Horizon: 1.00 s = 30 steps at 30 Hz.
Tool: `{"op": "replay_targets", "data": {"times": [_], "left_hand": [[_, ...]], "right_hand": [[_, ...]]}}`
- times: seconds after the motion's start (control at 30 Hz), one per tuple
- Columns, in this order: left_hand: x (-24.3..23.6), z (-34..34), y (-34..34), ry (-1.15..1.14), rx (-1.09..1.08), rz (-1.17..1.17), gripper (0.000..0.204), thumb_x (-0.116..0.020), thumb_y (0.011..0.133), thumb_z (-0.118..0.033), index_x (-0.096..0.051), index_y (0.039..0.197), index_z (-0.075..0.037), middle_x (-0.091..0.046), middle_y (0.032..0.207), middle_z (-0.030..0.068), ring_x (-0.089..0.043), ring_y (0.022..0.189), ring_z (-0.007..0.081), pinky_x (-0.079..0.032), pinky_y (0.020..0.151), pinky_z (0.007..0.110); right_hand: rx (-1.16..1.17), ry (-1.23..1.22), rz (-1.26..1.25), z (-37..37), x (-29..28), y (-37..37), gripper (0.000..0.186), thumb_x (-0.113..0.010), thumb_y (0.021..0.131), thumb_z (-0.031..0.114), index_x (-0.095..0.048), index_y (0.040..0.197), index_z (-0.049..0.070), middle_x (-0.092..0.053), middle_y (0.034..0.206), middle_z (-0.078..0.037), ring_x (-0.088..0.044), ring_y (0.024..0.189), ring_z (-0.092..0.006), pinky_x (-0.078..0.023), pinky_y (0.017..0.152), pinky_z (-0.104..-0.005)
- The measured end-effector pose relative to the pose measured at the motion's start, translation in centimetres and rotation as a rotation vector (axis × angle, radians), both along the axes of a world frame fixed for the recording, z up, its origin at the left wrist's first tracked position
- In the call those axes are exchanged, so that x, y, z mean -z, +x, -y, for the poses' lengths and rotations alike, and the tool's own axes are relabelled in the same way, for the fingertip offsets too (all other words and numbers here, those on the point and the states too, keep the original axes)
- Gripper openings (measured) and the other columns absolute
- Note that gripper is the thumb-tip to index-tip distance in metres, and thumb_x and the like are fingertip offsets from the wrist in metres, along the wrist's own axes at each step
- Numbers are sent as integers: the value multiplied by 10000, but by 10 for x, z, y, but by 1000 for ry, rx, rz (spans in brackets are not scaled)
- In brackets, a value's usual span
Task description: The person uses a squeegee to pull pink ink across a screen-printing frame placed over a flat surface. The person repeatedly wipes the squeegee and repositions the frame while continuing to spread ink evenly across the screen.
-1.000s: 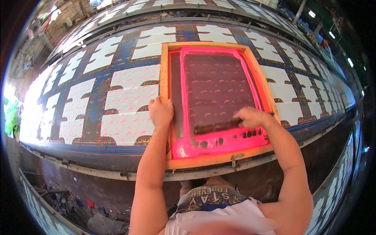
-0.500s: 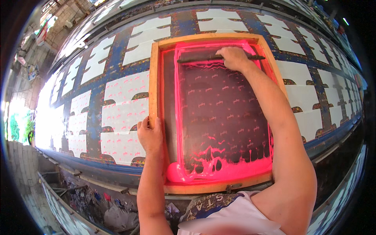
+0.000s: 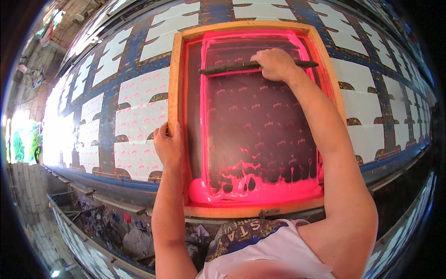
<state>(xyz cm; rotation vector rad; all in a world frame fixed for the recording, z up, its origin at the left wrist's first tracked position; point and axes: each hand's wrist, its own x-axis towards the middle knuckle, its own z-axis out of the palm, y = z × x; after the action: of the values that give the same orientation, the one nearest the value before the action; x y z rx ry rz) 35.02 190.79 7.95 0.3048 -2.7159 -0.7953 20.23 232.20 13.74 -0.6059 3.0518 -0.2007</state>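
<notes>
Across the long blue-stained table (image 3: pixel 108 121), my right hand (image 3: pixel 275 65) grips a straight dark bar (image 3: pixel 227 69), I'd guess stiff, light, slippery, best held mid-length, while my left hand (image 3: pixel 168 146) clasps the rectangular tan wooden frame (image 3: pixel 175 74)

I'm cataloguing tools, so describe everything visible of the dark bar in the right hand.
The dark bar is long, straight and narrow, its material unclear. It runs crosswise over the far part of the screen, inside the wooden frame, with pink ink along its near edge. The right hand grips it right of its middle.
</notes>
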Motion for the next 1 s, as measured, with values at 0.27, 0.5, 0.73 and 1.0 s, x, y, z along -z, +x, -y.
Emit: {"op": "replay_targets", "data": {"times": [0.27,0.5,0.73,1.0], "left_hand": [[11,12,-2,29,52,-24,507,-797,1028,-409,-793,1298,20,-750,1220,255,-739,1135,444,-591,990,526],[14,12,4,35,80,-51,546,-784,1012,-427,-774,1346,5,-742,1272,272,-723,1177,477,-584,1031,570],[7,11,7,24,76,4,606,-772,1006,-447,-738,1403,10,-728,1315,274,-690,1265,468,-564,1086,576],[2,9,9,25,85,9,589,-759,1018,-433,-737,1398,16,-725,1314,284,-684,1259,481,-550,1095,576]], "right_hand": [[0,-80,17,29,-3,170,391,-679,857,24,-838,1198,131,-800,1122,-141,-779,1094,-391,-629,963,-541],[-19,-97,-58,67,-7,313,354,-707,826,-8,-823,1138,114,-762,1007,-105,-764,1003,-367,-611,851,-516],[-41,-85,-76,89,-9,397,326,-751,825,41,-811,1142,88,-738,1007,-90,-746,987,-337,-605,889,-477],[-76,-64,425,58,-34,334,341,-778,846,111,-826,1183,131,-802,1056,-156,-784,1061,-404,-623,922,-566]]}}
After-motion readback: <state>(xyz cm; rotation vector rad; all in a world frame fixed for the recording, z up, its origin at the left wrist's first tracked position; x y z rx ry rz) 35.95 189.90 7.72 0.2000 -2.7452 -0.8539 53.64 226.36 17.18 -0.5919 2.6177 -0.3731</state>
